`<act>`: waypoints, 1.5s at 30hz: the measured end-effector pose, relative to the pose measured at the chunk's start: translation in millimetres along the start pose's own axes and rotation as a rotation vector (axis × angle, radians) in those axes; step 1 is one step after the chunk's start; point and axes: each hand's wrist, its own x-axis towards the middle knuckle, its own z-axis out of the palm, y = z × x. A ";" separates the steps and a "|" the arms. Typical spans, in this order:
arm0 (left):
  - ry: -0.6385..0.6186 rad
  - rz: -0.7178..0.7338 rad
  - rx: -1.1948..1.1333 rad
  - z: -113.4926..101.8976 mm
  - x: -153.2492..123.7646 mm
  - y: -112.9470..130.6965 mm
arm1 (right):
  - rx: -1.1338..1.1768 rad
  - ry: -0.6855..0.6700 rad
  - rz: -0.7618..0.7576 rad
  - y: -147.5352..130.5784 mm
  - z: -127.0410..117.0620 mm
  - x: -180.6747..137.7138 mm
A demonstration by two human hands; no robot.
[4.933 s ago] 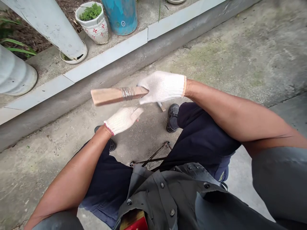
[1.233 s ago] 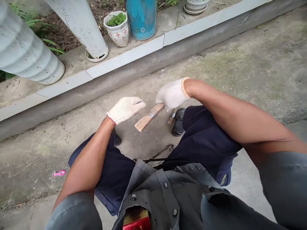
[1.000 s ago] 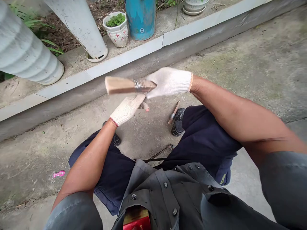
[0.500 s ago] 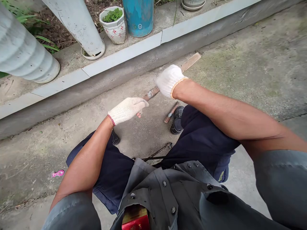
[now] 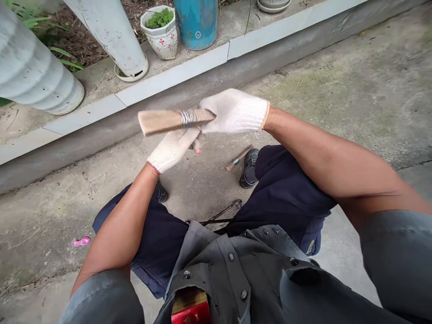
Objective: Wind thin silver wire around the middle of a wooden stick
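Observation:
I sit over a concrete floor with both hands in white knit gloves. My right hand (image 5: 234, 110) is closed round one end of a flat wooden stick (image 5: 158, 121) that lies level and points left. Silver wire (image 5: 189, 117) is wound in a band round the stick near that hand. Just under the wire band is my left hand (image 5: 173, 147), its fingers pinched on something I cannot make out.
A small brush-like tool (image 5: 239, 158) lies on the floor by my right shoe (image 5: 249, 168). Thin dark metal rods (image 5: 221, 215) lie between my legs. A raised kerb (image 5: 175, 76) at the back carries a flowered pot (image 5: 161, 26), a blue barrel (image 5: 197, 22) and white posts (image 5: 111, 36).
Half a second ago my right hand held the stick angled away up to the right. It has swung the stick back level, pointing left, and my left hand has risen under the wire band.

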 end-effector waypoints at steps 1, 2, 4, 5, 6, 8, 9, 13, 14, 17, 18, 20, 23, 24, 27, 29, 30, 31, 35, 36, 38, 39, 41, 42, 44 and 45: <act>-0.014 0.000 -0.048 4.0 -0.4 -0.1 | -0.007 0.068 0.047 -0.1 -0.6 2.1; -0.032 -0.002 -0.089 7.4 -0.9 -0.6 | -0.004 0.128 0.092 0.8 -1.3 4.0; -0.068 -0.010 -0.094 11.5 -1.5 -2.5 | 0.012 0.223 0.184 5.4 -2.8 7.5; -0.090 -0.013 -0.062 12.2 -1.6 -3.8 | 0.010 0.253 0.232 8.6 -3.8 9.1; -0.115 -0.010 -0.018 12.1 -1.5 -5.1 | -0.004 0.272 0.273 11.9 -4.7 10.7; -0.153 0.005 0.063 9.9 -1.4 -7.0 | -0.083 0.260 0.337 18.0 -5.6 14.2; -0.160 0.013 0.089 7.9 -1.4 -7.3 | -0.147 0.223 0.358 20.3 -5.0 16.0; -0.117 -0.007 0.168 -1.6 -3.5 -2.9 | -0.457 -0.071 0.364 21.3 5.3 17.9; -0.100 -0.014 0.196 -3.9 -4.6 -0.8 | -0.505 -0.140 0.332 19.4 8.5 16.2; -0.050 -0.027 0.270 -10.8 -7.8 4.5 | -0.553 -0.270 0.217 11.3 13.7 6.8; -0.033 -0.034 0.288 -13.4 -8.5 5.3 | -0.564 -0.294 0.184 9.0 13.4 3.5; 0.028 -0.055 0.314 -19.2 -8.7 5.0 | -0.587 -0.320 0.081 6.8 10.7 -1.5; 0.137 -0.073 0.320 -26.0 -5.2 0.6 | -0.496 -0.336 -0.115 7.5 5.8 -4.0; 0.158 -0.069 0.301 -26.4 -3.5 -1.4 | -0.422 -0.330 -0.161 7.2 4.6 -4.0; 0.137 -0.044 0.119 -18.6 0.7 -5.7 | -0.179 -0.203 -0.172 1.7 2.0 -3.1; 0.088 -0.036 -0.027 -7.5 0.9 -5.6 | -0.102 -0.055 -0.117 -4.1 0.6 -1.9; 0.067 -0.033 -0.077 -1.5 0.1 -4.6 | -0.096 0.014 -0.075 -6.4 0.0 -1.0; 0.050 -0.029 -0.110 4.2 -1.0 -3.4 | -0.103 0.071 -0.022 -8.0 -0.3 0.2; -0.048 -0.019 -0.141 17.4 -4.7 -0.4 | -0.213 0.160 0.194 -6.3 1.9 6.2; -0.079 -0.016 -0.126 17.9 -4.9 -0.9 | -0.262 0.145 0.218 -4.9 3.4 7.6; -0.134 -0.006 -0.061 15.6 -4.6 -2.8 | -0.374 0.092 0.241 -3.2 7.4 9.4; -0.150 -0.004 -0.016 13.2 -4.3 -3.9 | -0.428 0.051 0.252 -3.1 9.9 9.7; -0.148 -0.015 0.086 6.5 -3.8 -5.3 | -0.505 -0.045 0.268 -4.4 15.5 9.2; -0.136 -0.025 0.140 2.8 -3.6 -5.3 | -0.520 -0.087 0.264 -5.5 18.2 8.5; -0.102 -0.038 0.243 -4.4 -3.7 -4.0 | -0.494 -0.142 0.236 -7.3 22.5 6.7; -0.081 -0.034 0.293 -7.4 -3.8 -2.7 | -0.459 -0.157 0.223 -7.5 23.6 5.7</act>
